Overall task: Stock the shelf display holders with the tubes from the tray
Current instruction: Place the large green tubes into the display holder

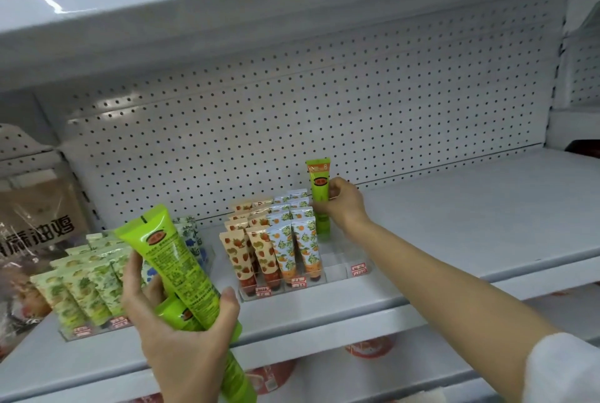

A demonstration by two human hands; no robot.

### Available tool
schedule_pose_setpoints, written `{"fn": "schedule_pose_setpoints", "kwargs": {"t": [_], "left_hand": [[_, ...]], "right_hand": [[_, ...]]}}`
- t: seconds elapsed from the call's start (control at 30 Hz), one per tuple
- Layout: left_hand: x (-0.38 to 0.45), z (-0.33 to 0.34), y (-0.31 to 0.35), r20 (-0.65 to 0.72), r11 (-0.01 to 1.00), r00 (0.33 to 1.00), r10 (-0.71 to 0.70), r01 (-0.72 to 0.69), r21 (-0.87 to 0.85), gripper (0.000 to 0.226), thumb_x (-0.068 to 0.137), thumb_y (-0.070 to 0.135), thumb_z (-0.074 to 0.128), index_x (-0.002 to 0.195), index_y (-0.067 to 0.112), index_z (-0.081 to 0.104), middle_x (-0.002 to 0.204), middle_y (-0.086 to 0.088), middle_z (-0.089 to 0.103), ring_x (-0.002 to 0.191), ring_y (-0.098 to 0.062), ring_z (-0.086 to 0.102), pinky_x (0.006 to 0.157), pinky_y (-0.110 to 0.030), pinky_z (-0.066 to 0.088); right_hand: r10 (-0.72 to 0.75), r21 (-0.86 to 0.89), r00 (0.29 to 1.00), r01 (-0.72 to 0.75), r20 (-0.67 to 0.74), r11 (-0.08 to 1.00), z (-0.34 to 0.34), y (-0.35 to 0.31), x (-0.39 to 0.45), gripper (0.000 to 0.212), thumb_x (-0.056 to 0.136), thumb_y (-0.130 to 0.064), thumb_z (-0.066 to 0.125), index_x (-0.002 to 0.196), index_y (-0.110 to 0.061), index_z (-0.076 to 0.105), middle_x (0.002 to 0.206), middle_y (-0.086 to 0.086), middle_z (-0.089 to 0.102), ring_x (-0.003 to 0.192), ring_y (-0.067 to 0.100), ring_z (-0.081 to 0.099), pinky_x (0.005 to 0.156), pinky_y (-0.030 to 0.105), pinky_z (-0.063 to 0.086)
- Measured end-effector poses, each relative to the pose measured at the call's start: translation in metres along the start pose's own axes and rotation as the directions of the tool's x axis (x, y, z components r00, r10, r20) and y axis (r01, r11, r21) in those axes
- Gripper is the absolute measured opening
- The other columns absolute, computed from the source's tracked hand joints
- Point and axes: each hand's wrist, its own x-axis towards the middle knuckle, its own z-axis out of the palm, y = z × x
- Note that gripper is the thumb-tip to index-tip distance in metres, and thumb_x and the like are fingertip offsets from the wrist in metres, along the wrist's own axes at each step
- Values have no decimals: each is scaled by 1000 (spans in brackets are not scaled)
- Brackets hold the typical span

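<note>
Head view of a white metal shelf (454, 208) backed by perforated pegboard (292, 104). The landmark is the clear acrylic tiered display holder (337, 261) standing on the shelf, with red price labels along its front lip.

Right hand (341, 204): reached to the rear right corner of the holder, fingers and thumb curled round a bright green plastic tube (318, 190), gripping it at mid-body. The tube's long axis is upright; its flat crimped end points up and its cap end points down into the holder's back row, just right of the filled columns.

Left hand (181, 328): held in front of and left of the holder, below shelf level, fingers and thumb wrapped round a bunch of green tubes (177, 259). The foremost tube's long axis is tilted, crimped end pointing up and to the left, cap end down to the right below the palm.

Inside the holder: cream tubes with a red strawberry print (238, 251) fill the left columns, white tubes with an orange-fruit print (282, 246) the middle columns, all upright, caps down. The right front compartments show bare acrylic.

Left of the holder stands a second holder of pale green printed tubes (81, 285), with blue-and-white printed tubes (194, 237) behind them. Further left hangs a brown packaged product (35, 217).
</note>
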Motion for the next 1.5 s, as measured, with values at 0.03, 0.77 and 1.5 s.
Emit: {"fn": "schedule_pose_setpoints", "kwargs": {"t": [0.03,0.77,1.5], "left_hand": [[-11,-2,18,17,999,1000,20,-19,-30,110,61,-3,86,146,36,29,138,23,45,120,-3,51,82,-18,54],[-25,7,33,188,999,982,-3,11,-44,107,65,-8,81,147,37,28,130,7,55,96,6,64,73,-6,49],[-27,27,41,422,998,906,29,-46,31,107,47,55,88,139,49,32,135,22,53,119,6,53,95,-17,45]], "right_hand": [[-8,-13,1000,8,3,1000,0,1,-1,40,67,-13,84,98,-8,60,94,3,66,87,20,63,80,36,54],[-60,164,962,107,-268,981,-44,-31,-46,31,81,-6,69,110,-17,64,95,-2,64,91,16,63,85,36,53],[-150,372,980,93,128,923,-62,-110,-167,34,60,-13,83,90,-11,67,87,5,73,78,15,67,73,35,59]]}}
